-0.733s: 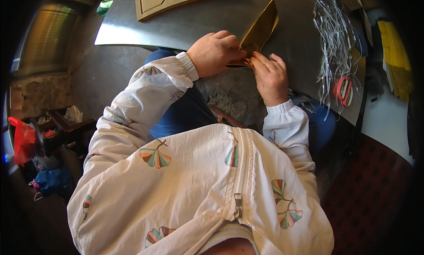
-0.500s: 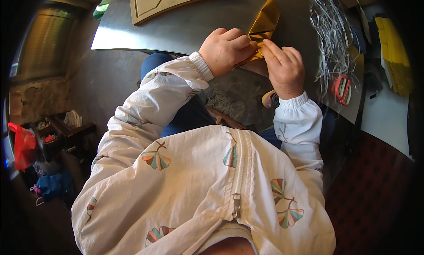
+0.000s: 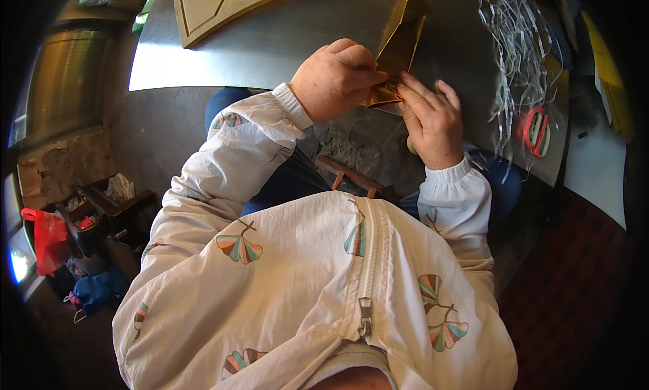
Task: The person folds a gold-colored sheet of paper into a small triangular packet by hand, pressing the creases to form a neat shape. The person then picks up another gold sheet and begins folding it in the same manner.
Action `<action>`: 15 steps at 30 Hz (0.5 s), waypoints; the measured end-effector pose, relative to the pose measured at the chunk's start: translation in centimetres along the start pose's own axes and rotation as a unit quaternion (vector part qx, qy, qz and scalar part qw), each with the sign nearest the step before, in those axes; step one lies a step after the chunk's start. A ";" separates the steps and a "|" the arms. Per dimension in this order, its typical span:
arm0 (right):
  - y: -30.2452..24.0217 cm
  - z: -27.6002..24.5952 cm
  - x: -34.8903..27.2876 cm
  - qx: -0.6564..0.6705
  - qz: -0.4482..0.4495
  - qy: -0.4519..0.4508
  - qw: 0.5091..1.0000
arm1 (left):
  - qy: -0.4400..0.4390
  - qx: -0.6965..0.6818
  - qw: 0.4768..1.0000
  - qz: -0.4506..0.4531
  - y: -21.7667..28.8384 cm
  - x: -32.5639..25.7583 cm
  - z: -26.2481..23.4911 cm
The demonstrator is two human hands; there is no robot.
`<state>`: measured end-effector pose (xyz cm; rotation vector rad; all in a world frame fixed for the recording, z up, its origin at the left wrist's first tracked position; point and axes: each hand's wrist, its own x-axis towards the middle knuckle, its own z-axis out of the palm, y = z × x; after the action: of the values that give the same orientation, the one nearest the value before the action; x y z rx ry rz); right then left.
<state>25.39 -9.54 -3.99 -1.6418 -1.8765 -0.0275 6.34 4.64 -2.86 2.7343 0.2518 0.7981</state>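
A folded piece of shiny gold foil paper (image 3: 400, 42) is held between my two hands above the near edge of a grey metal tabletop (image 3: 263, 55). My left hand (image 3: 336, 79) is closed, its thumb and fingers pinching the foil's near left corner. On the other side, my right hand (image 3: 433, 116) grips the near right part, its fingertips pressed on the foil and its thumb hidden beneath. The foil's long flap stretches away from me toward the top edge of the view.
A pale wooden panel (image 3: 223, 11) lies at the far left of the table. To the right are a bundle of silver strips (image 3: 517, 59) and red-handled scissors (image 3: 536, 132). Yellow sheets (image 3: 606, 72) stack at far right. A red plastic bag (image 3: 47, 241) hangs at the left.
The foil's far flap has opened wider and reaches farther away. My left hand has shifted slightly left, and my right hand has come a little nearer. The view has shifted slightly.
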 end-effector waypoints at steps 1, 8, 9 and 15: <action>-0.1 0.0 0.1 -0.007 0.007 -0.008 1.000 | -0.006 -0.009 1.000 0.012 -0.4 0.2 -0.2; -1.1 0.0 0.8 0.039 0.087 0.023 0.995 | -0.007 -0.059 0.997 -0.055 -0.6 0.8 -0.2; -1.1 0.0 0.9 0.049 0.096 0.026 0.994 | -0.004 -0.066 0.995 -0.071 -0.6 1.0 -0.1; -1.2 0.0 1.8 0.107 0.160 0.038 0.981 | 0.027 -0.067 0.986 -0.153 0.7 1.7 0.0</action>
<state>24.34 -8.20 -2.67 -1.7429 -1.4840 0.2347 7.88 4.42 -1.81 2.4688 0.5906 0.7718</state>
